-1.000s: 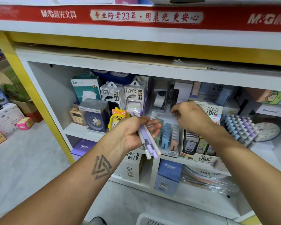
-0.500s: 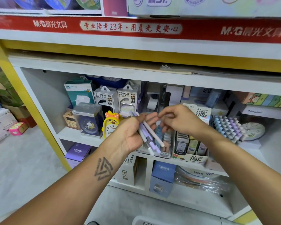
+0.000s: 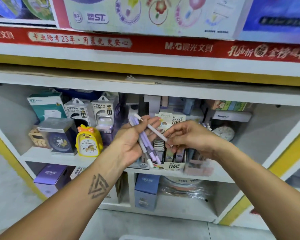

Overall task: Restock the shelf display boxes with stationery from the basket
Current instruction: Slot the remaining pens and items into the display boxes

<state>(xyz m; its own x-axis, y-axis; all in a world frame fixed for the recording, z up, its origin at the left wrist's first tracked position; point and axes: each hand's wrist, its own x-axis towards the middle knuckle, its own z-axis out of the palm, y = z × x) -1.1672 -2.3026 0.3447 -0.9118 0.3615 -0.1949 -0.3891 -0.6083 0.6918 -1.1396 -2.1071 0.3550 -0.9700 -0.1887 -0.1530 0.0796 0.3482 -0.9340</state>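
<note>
Readable print on the shelf goods
Red shelf strip point(image 3: 145, 44): "M&G"; two white packs point(image 3: 92, 111): "POWER BANK"; purple box point(image 3: 50, 174): "CRUHRE"; top carton point(image 3: 97, 18): "ST."

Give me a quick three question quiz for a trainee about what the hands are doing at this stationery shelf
1. True or false: the left hand holds a bunch of purple and white pens.
2. Multiple choice: what is the right hand doing? A) resting on the yellow duck clock; B) pinching the lower end of a single white pen; C) hanging idle.
3. Fill in: the display box of lead refills stands directly ____ the hands.

Key
1. True.
2. B; that pen's upper end still lies across the left fingers.
3. Behind, on the middle shelf.
</note>
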